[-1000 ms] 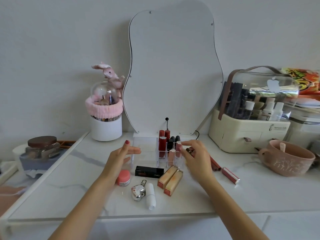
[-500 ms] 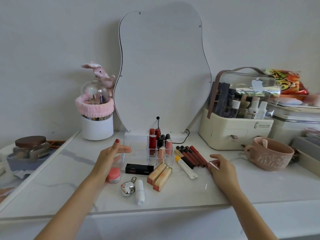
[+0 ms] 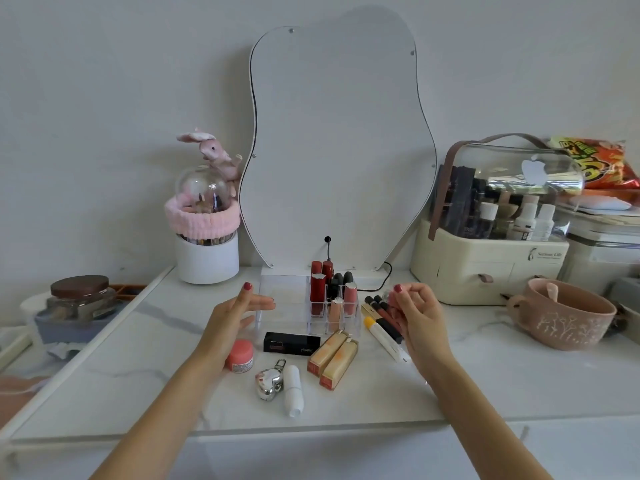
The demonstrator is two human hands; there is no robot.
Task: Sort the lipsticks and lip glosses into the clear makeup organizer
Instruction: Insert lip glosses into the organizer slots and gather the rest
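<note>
- Surface (image 3: 485,382): white marble-patterned top; it carries every item listed below.
- Mirror (image 3: 336,140): wavy outline, upright against the wall, well beyond both hands.
- Storage case (image 3: 491,268): cream base with a clear domed lid, beyond and to the right of the right-hand fingers.
- Mug (image 3: 568,317): pink, flower pattern, to the right of the right hand, near it but apart.
- Organizer (image 3: 284,299): clear, divided into compartments, between the two hands. Its right-hand compartments hold upright red, dark and pink lipsticks (image 3: 318,296). Its left part shows no contents.
- Left hand (image 3: 232,317): fingers (image 3: 259,302) spread apart and extended, holding nothing, just beside the left wall of the organizer; contact cannot be determined.
- Right hand (image 3: 420,320): fingers (image 3: 403,293) curled together around a pink item that is mostly hidden; its type cannot be determined.
- Loose tubes (image 3: 382,313): a row with dark caps, plus one white tube with a yellow cap, lying just left of and under the right-hand fingers.
- Black box (image 3: 291,343): lying flat, nearer the camera than the organizer, between the hands.
- Two peach boxes (image 3: 334,358): side by side, touching, right of the black box.
- White tube (image 3: 293,389): lying near the front edge.
- Silver heart (image 3: 268,382): touching the white tube's left side.
- Pink jar (image 3: 240,355): under the left wrist.
</note>
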